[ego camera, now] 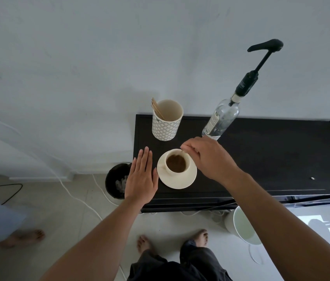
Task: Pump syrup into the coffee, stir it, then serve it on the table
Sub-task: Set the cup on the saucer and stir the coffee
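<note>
A cream cup of brown coffee [176, 163] sits on a cream saucer [182, 182] near the left end of a black cabinet top [261, 159]. My right hand [206, 157] hovers over the cup's right rim, fingers pinched on a thin wooden stir stick [184, 152] that dips into the coffee. My left hand [141, 177] lies flat and open on the cabinet's left edge, just left of the saucer. Behind my right hand stands the clear syrup bottle [222, 118] with its black pump [265, 46], apart from both hands.
A patterned cup [166, 123] with several wooden sticks stands behind the coffee. On the floor are a black bin [116, 181], white cables, a white bucket [243, 226] under the cabinet and my bare feet. Another person's foot [22, 238] shows at left.
</note>
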`<state>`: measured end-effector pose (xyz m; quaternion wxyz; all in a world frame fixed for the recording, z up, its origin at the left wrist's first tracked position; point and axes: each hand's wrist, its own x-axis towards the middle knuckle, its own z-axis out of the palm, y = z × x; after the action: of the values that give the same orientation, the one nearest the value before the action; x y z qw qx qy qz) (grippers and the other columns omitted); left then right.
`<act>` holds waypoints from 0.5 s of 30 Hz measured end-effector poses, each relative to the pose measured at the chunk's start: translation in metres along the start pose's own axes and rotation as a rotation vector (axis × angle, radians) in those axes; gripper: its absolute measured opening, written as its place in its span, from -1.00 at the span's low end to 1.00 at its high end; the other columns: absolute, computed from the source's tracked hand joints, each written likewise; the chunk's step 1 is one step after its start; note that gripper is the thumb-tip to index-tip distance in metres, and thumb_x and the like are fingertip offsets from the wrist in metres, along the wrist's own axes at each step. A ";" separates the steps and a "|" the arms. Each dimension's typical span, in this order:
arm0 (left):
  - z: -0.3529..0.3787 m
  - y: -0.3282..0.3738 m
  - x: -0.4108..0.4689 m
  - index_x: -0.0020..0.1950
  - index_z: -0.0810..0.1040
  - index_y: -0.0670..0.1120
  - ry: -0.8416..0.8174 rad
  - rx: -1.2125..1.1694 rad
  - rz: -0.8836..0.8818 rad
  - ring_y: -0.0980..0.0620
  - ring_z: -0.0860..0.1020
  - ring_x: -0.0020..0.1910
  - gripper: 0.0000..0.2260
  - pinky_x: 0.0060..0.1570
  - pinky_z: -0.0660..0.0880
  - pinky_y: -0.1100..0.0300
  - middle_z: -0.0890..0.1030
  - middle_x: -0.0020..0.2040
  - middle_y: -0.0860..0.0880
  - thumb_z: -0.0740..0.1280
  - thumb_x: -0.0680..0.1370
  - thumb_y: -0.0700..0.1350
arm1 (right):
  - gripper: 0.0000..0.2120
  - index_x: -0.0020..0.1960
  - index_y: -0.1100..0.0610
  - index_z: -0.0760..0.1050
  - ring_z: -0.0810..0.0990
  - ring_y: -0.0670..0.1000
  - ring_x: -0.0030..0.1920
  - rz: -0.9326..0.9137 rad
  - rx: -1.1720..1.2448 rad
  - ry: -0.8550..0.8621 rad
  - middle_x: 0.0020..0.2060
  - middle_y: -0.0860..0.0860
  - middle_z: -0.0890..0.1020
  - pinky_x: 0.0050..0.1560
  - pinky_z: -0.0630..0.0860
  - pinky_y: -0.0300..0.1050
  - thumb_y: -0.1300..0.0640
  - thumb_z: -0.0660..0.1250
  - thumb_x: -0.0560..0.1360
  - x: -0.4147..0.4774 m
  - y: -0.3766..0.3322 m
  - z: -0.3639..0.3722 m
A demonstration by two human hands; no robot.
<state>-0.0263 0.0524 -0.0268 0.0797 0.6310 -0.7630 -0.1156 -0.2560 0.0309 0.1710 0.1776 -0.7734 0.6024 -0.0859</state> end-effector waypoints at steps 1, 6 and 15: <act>0.000 0.000 0.000 0.86 0.00 -0.14 0.001 0.001 -0.001 -0.08 -0.09 0.86 -0.39 0.82 0.06 -0.09 -0.05 0.88 -0.10 -0.04 0.86 0.11 | -0.71 0.35 0.07 0.72 0.67 -0.01 0.15 -0.010 0.041 -0.032 0.16 0.00 0.78 0.25 0.65 0.03 -0.01 0.28 0.83 -0.001 -0.001 0.000; 0.000 0.000 0.000 0.86 0.02 -0.15 0.005 0.004 0.007 -0.09 -0.07 0.86 -0.39 0.82 0.08 -0.10 -0.04 0.88 -0.11 -0.03 0.86 0.12 | -0.74 0.25 0.05 0.67 0.65 -0.07 -0.07 0.062 -0.054 0.024 0.01 -0.01 0.72 -0.11 0.56 -0.20 -0.05 0.25 0.82 -0.001 0.004 0.005; 0.004 -0.002 0.000 0.86 0.03 -0.16 0.026 0.003 0.019 -0.10 -0.04 0.86 -0.38 0.81 0.12 -0.13 -0.01 0.87 -0.12 -0.04 0.85 0.12 | -0.72 0.29 0.07 0.68 0.59 -0.06 0.06 -0.025 -0.020 -0.033 0.07 -0.03 0.73 0.03 0.52 -0.22 -0.03 0.24 0.83 -0.001 -0.005 0.011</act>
<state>-0.0255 0.0522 -0.0312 0.0894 0.6252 -0.7681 -0.1055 -0.2481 0.0353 0.1628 0.1788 -0.7840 0.5903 -0.0695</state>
